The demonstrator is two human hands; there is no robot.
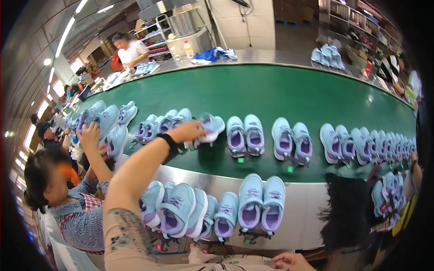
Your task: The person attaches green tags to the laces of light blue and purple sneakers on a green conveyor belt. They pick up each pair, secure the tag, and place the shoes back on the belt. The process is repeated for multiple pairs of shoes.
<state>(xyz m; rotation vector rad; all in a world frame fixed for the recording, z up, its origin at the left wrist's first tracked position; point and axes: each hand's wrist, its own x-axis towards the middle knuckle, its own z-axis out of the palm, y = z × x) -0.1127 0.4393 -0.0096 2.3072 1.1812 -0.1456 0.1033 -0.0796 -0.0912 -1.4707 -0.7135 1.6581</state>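
Holding a blurred shoe (215,129), the left hand (187,131) could knock the neighbouring pair (248,132) by overreaching; the right hand's (291,261) grip I can't tell.

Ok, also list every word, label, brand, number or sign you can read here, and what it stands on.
Left red hanger tag: a numeral shows; not copied out.
Right red hanger tag: likewise.
Green hanger tags: too small to read.
Light blue sneakers at the left hand: blurred, nothing legible.

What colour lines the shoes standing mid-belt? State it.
The lining of those shoes is light purple, seen best in the head view.
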